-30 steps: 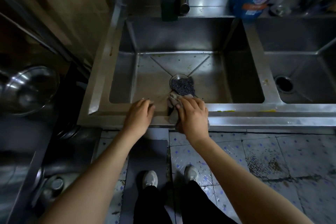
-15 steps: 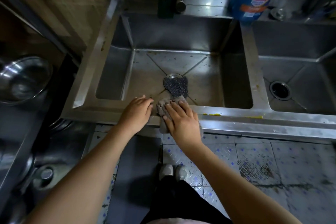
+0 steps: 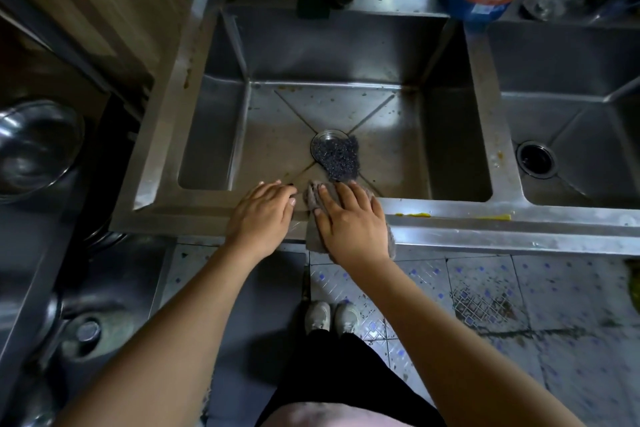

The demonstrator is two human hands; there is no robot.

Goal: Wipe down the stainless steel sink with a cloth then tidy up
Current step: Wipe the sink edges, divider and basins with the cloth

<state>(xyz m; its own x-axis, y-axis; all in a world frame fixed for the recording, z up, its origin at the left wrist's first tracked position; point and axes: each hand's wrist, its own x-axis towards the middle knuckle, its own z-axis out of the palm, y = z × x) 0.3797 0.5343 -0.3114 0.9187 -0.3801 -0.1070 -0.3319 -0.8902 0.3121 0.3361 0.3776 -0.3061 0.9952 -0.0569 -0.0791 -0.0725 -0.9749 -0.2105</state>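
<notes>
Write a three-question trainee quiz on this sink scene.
1. True or false: the right hand presses the cloth on the sink's front rim.
2. What covers the left drain? A) cup B) scourer C) spoon
3. Fill in: the smear on the rim, right of the cloth, is ____.
Key: 1 true; 2 B; 3 yellow.
</notes>
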